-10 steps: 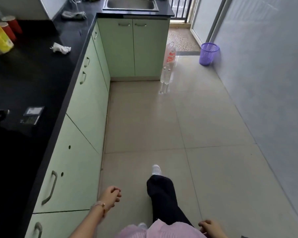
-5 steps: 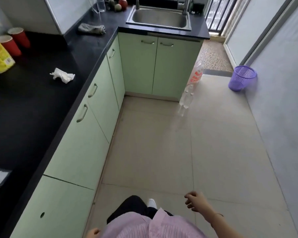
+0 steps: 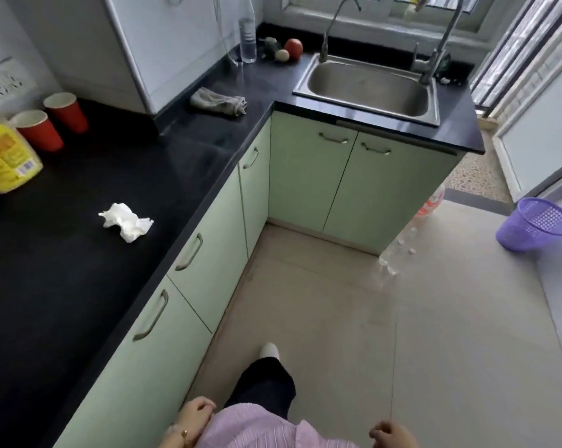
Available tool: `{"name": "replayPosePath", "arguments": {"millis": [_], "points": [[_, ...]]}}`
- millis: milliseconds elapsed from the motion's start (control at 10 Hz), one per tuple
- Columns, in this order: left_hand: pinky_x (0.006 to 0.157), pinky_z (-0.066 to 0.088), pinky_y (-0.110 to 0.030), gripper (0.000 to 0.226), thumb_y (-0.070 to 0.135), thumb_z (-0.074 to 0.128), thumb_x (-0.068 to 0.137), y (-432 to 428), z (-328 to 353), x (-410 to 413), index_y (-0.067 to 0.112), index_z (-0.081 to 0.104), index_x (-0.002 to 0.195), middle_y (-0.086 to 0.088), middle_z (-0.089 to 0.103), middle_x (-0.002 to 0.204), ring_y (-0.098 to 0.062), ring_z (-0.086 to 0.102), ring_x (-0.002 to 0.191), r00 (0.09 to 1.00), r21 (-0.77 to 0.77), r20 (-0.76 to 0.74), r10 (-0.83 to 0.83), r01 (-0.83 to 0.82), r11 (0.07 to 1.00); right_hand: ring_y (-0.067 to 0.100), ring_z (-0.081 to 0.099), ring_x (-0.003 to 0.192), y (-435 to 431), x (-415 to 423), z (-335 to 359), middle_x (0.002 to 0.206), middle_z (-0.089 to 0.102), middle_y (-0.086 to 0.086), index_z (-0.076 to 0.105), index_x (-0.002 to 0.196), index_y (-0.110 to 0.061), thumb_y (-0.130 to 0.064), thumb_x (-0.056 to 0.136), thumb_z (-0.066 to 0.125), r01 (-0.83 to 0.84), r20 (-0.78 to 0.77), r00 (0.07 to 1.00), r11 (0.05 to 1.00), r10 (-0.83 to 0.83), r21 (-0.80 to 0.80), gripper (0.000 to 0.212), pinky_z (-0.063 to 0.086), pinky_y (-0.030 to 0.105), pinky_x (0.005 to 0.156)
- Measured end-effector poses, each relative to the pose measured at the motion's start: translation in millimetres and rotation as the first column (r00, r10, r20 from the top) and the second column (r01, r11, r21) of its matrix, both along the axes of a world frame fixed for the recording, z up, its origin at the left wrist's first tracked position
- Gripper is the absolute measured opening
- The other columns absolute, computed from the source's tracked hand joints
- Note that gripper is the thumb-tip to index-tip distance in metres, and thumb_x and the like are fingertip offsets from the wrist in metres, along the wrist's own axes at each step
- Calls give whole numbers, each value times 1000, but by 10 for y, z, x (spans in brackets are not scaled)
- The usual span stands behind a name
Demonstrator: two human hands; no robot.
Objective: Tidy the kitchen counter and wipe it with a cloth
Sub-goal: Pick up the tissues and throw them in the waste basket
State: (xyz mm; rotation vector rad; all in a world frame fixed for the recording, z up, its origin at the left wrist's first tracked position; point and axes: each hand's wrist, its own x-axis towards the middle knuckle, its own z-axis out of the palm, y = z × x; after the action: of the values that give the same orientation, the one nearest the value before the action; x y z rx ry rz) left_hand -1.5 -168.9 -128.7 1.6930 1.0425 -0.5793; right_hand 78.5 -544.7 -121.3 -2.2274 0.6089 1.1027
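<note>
Yellow plastic sits at your far left: a big jug [image 3: 5, 156] whose label print is too blurred to read. Just beside it, towards the wall, stand two red paper cups [image 3: 51, 122], upright and close together. Your black counter [image 3: 79, 286] runs along under all of this and turns the corner to the sink. Near its front edge lies a crumpled white tissue [image 3: 126, 221], well apart from the jug.

Further along, by the corner and beside the white appliance [image 3: 163, 50], you have the cloth [image 3: 218, 101]: grey, bunched and creased, lying flat on the counter with neither hand near it. Behind it stands a clear bottle [image 3: 247, 30] against the wall, then a red apple [image 3: 293, 46] with a smaller pale fruit touching it. The steel sink [image 3: 367, 85] comes next, with two taps at its back rim.

Low in view, your left hand [image 3: 194, 415] hangs beside your pink shirt, fingers curled loosely and holding nothing (a ring shows on one finger). Your right hand [image 3: 391, 434] is curled in the same way, also without anything in it.

On the floor to the right stand clear bottles [image 3: 399, 250] by the cabinet, one bearing a red label you can't read at this blur, and a purple mesh bin [image 3: 535, 227] by the wall.
</note>
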Motion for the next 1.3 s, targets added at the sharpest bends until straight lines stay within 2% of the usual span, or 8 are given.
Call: {"name": "replayPosePath", "arguments": {"millis": [100, 200, 400, 600, 800, 900, 1200, 1300], "points": [[44, 36, -20, 31, -3, 42, 90, 132, 434, 814, 11, 57, 66, 0, 60, 55, -18, 48, 53, 983, -66, 83, 161, -156, 986, 18, 64, 85, 100, 760, -204, 70, 65, 2, 72, 76, -4, -11, 80, 63, -150, 10, 988, 988, 151, -47, 12, 40, 10, 62], [51, 37, -21, 25, 5, 40, 92, 324, 864, 1555, 16, 58, 79, 0, 62, 75, -13, 55, 63, 974, -54, 190, 120, -111, 992, 20, 66, 67, 610, 1556, 150, 57, 65, 1, 67, 61, -12, -12, 79, 62, -162, 5, 987, 987, 162, -14, 19, 47, 19, 60], [67, 46, -17, 23, 8, 42, 93, 721, 1623, 2232, 22, 59, 85, 5, 64, 83, -11, 60, 78, 870, -44, 434, 235, -240, 970, 17, 55, 49, 1889, 2845, 694, 60, 63, 6, 66, 79, -8, -8, 87, 52, -366, 143, 928, 915, 345, 171, 16, 37, 20, 46], [69, 50, -17, 23, 7, 47, 90, 1162, 1818, 2180, 23, 63, 84, 0, 68, 86, -11, 64, 80, 706, 195, 592, 388, -593, 781, 12, 61, 64, 3289, 3542, 1335, 71, 67, -1, 64, 82, -23, -9, 87, 48, -732, 439, 665, 644, 604, 223, 22, 47, 22, 62], [93, 48, -41, 31, 11, 58, 84, 1370, 1548, 1790, 6, 61, 115, -10, 62, 121, -30, 57, 111, 881, 798, 275, 385, -433, 420, 12, 64, 78, 4421, 3822, 1768, 78, 68, -8, 60, 81, -35, -13, 89, 47, -907, 581, 421, 337, 697, 253, 27, 50, 29, 68], [108, 34, -45, 48, 25, 51, 90, 1280, 1370, 1657, 10, 43, 135, -8, 40, 146, -28, 37, 134, 890, 803, 62, 452, -314, 507, 16, 64, 85, 4875, 3818, 1842, 86, 70, -5, 62, 89, -32, -17, 89, 48, -953, 611, 295, 184, 734, 240, 21, 49, 31, 75], [117, 17, -43, 52, 31, 37, 95, 1191, 1373, 1751, 17, 26, 144, 3, 20, 155, -21, 17, 143, 845, 768, 9, 535, -349, 537, 21, 54, 116, 5833, 3359, 1816, 128, 58, -1, 54, 129, -22, -25, 86, 60, -941, 721, -248, -337, 647, -21, 44, 45, 29, 96], [118, 11, -39, 52, 32, 31, 96, 1195, 1397, 1762, 20, 19, 145, 6, 12, 156, -17, 10, 144, 838, 755, -9, 545, -352, 553, 21, 47, 122, 6036, 3147, 1768, 134, 53, -2, 50, 133, -24, -31, 85, 62, -922, 716, -306, -384, 627, -58, 51, 42, 31, 99]]}}
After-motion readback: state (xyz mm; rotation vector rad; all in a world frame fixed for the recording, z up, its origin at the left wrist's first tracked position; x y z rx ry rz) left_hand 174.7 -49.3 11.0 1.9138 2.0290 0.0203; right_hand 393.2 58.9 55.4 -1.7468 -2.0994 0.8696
